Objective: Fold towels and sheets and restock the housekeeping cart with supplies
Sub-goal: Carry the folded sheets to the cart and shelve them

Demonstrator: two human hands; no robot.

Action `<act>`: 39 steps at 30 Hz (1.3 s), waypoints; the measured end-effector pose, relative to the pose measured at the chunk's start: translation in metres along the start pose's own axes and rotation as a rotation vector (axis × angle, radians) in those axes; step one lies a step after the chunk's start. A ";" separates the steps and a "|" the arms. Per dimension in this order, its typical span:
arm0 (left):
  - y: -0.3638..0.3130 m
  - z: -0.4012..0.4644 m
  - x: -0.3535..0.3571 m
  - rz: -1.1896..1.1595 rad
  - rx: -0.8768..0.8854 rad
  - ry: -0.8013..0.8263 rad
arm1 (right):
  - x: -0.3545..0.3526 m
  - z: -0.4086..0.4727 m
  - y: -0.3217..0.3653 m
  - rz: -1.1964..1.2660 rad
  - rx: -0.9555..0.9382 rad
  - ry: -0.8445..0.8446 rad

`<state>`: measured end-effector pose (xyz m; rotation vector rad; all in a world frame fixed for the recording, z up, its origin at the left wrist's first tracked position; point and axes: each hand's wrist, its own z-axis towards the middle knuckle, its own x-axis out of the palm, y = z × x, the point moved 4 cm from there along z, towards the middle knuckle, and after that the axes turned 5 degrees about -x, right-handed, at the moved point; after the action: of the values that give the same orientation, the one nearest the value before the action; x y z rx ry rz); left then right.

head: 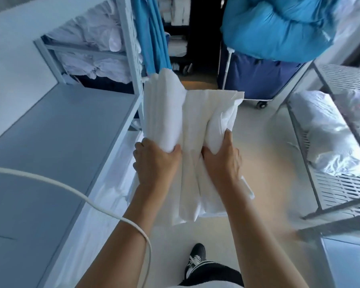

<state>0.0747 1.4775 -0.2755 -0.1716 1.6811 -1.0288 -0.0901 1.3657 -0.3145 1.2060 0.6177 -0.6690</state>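
Sheet (192,129) first: you hold the folded white bundle out in front of you at mid-frame, above the pale floor (264,154), between the two racks. Your left hand (156,161) grips its left fold from below, thumb on the inner side and fingers curled round the outer edge. Your right hand (221,156) clutches the right fold the same way — thumb inward, fingers wrapped over the bunched cloth. Both forearms reach forward, nearly parallel, wrists slightly raised.

To your left stands a grey shelf (56,129) with a flat bare top; beyond it, a rack of crumpled white linen (96,53). A white cable (75,194) curves across your left arm. To your right a metal wire rack (341,196) carries a white bag of laundry (324,138). Ahead, a dark blue wheeled cart (256,80) sits under a bright blue bag (283,28) — stacked white towels (178,15) show on shelves behind. Your black-and-white shoe (195,260) is on the floor below. No readable writing shows on anything.
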 end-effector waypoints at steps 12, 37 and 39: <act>-0.138 0.052 0.120 -0.066 0.064 0.131 | -0.032 0.147 -0.091 0.043 0.080 -0.097; -0.260 0.367 0.271 -0.131 0.180 0.328 | 0.091 0.434 -0.036 -0.209 0.238 -0.180; -0.269 0.393 0.276 -0.136 0.189 0.329 | 0.100 0.455 -0.025 -0.231 0.247 -0.182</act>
<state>0.1982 0.9412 -0.2934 0.0083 1.8718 -1.3695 -0.0085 0.9068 -0.2938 1.2944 0.5366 -1.0625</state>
